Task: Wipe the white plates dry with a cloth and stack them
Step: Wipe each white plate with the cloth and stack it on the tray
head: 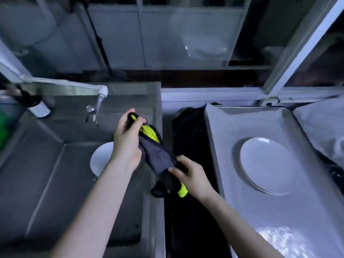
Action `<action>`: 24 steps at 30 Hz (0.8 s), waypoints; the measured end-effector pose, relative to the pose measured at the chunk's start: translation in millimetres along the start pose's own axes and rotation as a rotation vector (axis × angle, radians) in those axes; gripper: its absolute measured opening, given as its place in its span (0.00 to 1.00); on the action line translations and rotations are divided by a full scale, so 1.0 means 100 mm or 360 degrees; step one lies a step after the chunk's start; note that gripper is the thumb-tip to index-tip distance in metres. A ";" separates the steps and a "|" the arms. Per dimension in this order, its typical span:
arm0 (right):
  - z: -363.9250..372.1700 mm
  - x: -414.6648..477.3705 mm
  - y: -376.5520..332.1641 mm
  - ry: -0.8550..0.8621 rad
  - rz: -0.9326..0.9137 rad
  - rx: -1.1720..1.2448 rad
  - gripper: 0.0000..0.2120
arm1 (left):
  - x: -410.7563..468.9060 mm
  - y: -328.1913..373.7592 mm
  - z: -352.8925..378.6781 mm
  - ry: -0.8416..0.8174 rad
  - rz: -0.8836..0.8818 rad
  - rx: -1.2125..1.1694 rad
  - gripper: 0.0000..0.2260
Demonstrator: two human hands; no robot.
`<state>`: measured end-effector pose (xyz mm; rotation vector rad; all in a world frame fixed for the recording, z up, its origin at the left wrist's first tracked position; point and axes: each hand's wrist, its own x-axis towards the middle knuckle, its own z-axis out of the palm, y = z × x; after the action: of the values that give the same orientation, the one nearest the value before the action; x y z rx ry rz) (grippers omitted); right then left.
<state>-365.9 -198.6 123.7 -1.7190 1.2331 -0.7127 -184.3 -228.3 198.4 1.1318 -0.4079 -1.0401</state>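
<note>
Forearms come up bare from the bottom edge, one from seven o'clock and one from five. Between them they stretch a cloth (pixel 158 155), dark grey with a yellow face, slanting from eleven o'clock down to five. The left hand (pixel 126 138) holds the upper end, fingers and thumb curled round a bunched fold where the yellow shows. The right hand (pixel 189 175) pinches the lower end, thumb on top and fingers curled beneath; a loose corner and a scrap of yellow hang below it. The cloth is held in the air over the right edge of the sink (pixel 55 164) and the dark gap (pixel 191 220) beside it, clear of both plates.

The sink plate (pixel 101 159), white, sits in the steel basin at nine o'clock from the left wrist, partly hidden behind that arm. The tray plate (pixel 266 164), also white, lies flat on the tray (pixel 242 220) at three o'clock from the right hand, well apart from it; whether more plates lie beneath it I cannot tell.

A tap (pixel 101 101) stands at eleven o'clock from the left hand, over the basin; a dark bottle (pixel 37 107) lies tilted on the sink's ledge at ten o'clock; a second tray (pixel 320 123) sits at two o'clock, just beside the first.
</note>
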 end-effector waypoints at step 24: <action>2.72 1.62 -0.65 -0.0289 0.0817 -0.0073 0.12 | 1.27 0.08 -3.45 0.0164 -0.0809 0.1080 0.18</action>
<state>-55.5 -254.4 53.1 -1.3782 1.4847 -0.2193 135.0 -147.9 33.6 1.9586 -0.4123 -1.3172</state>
